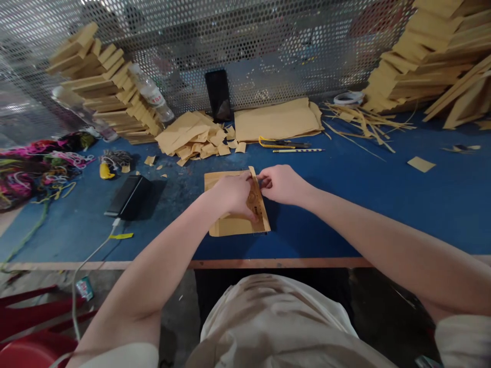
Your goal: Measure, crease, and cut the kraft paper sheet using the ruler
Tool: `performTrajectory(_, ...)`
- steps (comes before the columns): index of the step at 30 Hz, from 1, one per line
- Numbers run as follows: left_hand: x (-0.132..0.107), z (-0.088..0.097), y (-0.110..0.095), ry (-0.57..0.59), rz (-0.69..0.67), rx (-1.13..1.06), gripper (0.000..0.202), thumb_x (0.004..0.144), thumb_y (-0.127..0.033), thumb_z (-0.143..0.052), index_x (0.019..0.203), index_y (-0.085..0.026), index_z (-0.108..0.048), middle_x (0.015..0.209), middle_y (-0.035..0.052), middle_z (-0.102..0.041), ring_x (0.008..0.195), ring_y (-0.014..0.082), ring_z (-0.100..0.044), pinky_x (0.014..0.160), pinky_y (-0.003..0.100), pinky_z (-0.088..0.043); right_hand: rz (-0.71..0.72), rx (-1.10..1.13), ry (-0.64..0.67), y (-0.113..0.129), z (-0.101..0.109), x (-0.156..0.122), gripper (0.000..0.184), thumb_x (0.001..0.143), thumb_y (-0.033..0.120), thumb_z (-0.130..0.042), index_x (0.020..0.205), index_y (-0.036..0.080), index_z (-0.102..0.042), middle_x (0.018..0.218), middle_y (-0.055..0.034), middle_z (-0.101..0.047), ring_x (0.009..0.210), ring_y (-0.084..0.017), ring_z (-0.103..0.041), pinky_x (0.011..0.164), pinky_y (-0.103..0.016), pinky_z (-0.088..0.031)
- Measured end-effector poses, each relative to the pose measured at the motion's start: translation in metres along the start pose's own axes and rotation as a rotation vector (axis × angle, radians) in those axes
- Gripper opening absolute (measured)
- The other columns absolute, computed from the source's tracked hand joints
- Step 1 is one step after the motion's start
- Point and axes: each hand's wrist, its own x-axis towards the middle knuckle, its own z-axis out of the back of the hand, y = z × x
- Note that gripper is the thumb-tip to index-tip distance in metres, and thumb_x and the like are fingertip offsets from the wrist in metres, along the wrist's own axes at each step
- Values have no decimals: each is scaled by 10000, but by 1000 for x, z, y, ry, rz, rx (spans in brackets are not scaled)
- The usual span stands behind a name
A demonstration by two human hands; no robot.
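Two hands meet on one brown sheet lying flat near the front edge of the blue table. Left hand lies palm down, fingers close together and pressing a wooden ruler against the sheet; the ruler runs along the sheet's right edge, slightly slanted. Right hand sits just beside the ruler's far end, fingertips pinched together at the sheet's top right corner; whether they grip a blade, the paper or the ruler itself cannot be told.

Risks noted. The ruler is held by one hand near its middle only; a push from the right hand could swing its near end and skew the line. Left fingertips lie at the ruler's working edge, so anything drawn along it could catch them. The sheet sits close to the table edge and could slide off if the pressure lifts.

Surroundings: loose offcuts and a pile of larger sheets lie behind, with a pencil just in front of that pile. A phone leans on the perforated screen. A black box lies to the left, coloured cords beyond it. Folded stacks stand at both back corners.
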Motion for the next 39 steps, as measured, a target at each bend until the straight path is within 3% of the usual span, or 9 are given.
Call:
performTrajectory(4, 0, 0, -1, 16, 11, -33, 863, 588, -738, -777, 1251, -209, -613, 1249, 109, -650, 1034, 312, -680, 813, 365, -541, 4, 89, 13, 0, -3, -16, 266, 679, 52, -648, 886, 174, -762, 748, -8, -744, 696, -173, -694, 669, -272, -491)
performTrajectory(9, 2, -5, 2, -60, -62, -55, 852, 632, -658, -765, 1323, -202, -562, 1364, 116, -603, 1132, 310, -655, 835, 347, -543, -1, 152, 19, 5, -9, -46, 292, 672, 17, -617, 881, 180, -739, 735, 13, -738, 661, -153, -683, 654, -254, -493)
performTrajectory(17, 0, -2, 1, -46, -53, -10, 902, 661, -703, -758, 1364, -173, -560, 1485, 162, -535, 1148, 326, -647, 839, 355, -546, 25, 212, 49, 21, -18, -92, 262, 671, 19, -618, 854, 182, -713, 672, 38, -709, 594, -132, -659, 609, -238, -468)
performTrajectory(23, 0, -2, 1, -35, -54, -17, 916, 657, -740, -762, 1349, -165, -588, 1502, 172, -516, 1147, 332, -641, 842, 366, -550, 40, 191, 35, 20, -21, -95, 262, 683, 33, -612, 860, 198, -712, 685, 36, -717, 595, -140, -662, 624, -256, -488)
performTrajectory(32, -1, 1, -3, -19, -29, -41, 863, 655, -643, -805, 1340, -159, -601, 1432, 159, -568, 1101, 326, -653, 834, 373, -555, 25, 176, -9, 19, -23, -90, 247, 700, 64, -613, 882, 203, -704, 678, 33, -700, 570, -138, -652, 600, -255, -495)
performTrajectory(39, -2, 0, -2, -26, -30, -28, 925, 652, -656, -796, 1373, -117, -582, 1450, 182, -548, 1062, 338, -659, 832, 395, -558, 51, 193, 5, 23, -29, -112, 257, 731, 87, -590, 924, 209, -708, 707, 23, -707, 580, -145, -649, 597, -272, -509)
